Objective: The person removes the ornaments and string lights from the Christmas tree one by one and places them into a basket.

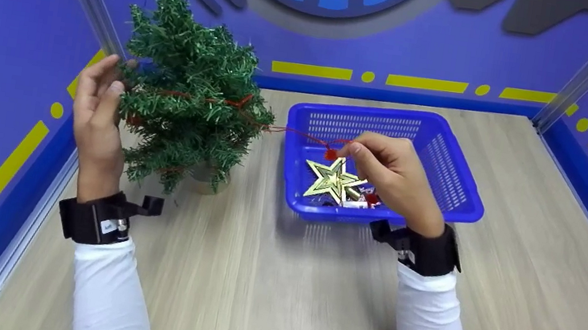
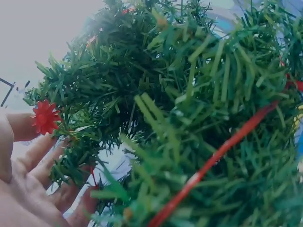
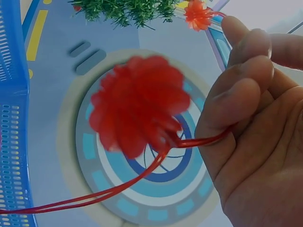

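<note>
A small green artificial Christmas tree (image 1: 192, 70) stands at the left, with a red cord garland (image 1: 299, 131) running across its branches. At its left side my left hand (image 1: 102, 115) has its fingers spread along the foliage. Close to those fingers is a red flower-shaped ornament (image 2: 46, 117) at the branch tips. My right hand (image 1: 399, 174) pinches the garland over the basket, the cord stretching from there to the tree. Beside the right fingers hangs a red flower (image 3: 139, 106), and a second red flower (image 3: 198, 15) shows by the fingertips.
Below my right hand, a blue plastic basket (image 1: 466, 209) with slotted walls holds a gold star (image 1: 333, 179) and some small red and white items. Blue printed panels (image 1: 320, 59) border the wooden table (image 1: 254, 286) at the back and both sides.
</note>
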{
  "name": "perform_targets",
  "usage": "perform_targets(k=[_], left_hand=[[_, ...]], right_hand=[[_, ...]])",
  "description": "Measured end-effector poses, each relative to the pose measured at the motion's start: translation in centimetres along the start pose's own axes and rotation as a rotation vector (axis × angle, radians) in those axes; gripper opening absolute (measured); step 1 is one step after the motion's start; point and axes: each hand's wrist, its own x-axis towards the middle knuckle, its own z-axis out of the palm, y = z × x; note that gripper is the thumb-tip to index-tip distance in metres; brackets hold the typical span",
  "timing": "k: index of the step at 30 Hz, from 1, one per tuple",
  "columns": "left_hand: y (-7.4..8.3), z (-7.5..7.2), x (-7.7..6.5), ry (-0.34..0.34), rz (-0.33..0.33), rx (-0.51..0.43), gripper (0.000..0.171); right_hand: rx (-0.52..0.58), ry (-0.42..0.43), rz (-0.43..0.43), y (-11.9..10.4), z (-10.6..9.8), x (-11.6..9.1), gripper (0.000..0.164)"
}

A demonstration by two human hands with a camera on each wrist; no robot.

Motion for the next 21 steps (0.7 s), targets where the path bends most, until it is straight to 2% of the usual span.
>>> perform_targets(k=[5, 10, 14, 17, 21], left_hand=[[-0.3, 0.0, -0.1, 0.075, 0.065, -0.102, 0.02], [-0.2, -0.4, -0.2, 0.085, 0.134, -0.101, 0.017], [0.0, -0.7, -0.4, 0.098, 0.163, -0.074, 0.016], [-0.1, -0.7, -0.4, 0.11, 0.171, -0.078, 0.015], [-0.1, -0.3, -0.3, 0.106, 0.204, -0.087, 0.015]], right_hand=[[-0.01, 0.006, 0.024, 0.5, -0.5, 0.1, 0.024], [-0.009, 0.15, 0.063, 1.4, -2.1, -0.1, 0.027], [0.005, 0.252, 0.072, 1.7, -3.1, -0.2, 0.03], [0.061, 0.315, 0.018, 1.1, -3.1, -0.3, 0.03], [0.174, 0.375, -0.119, -0.6, -2.5, -0.5, 0.03]])
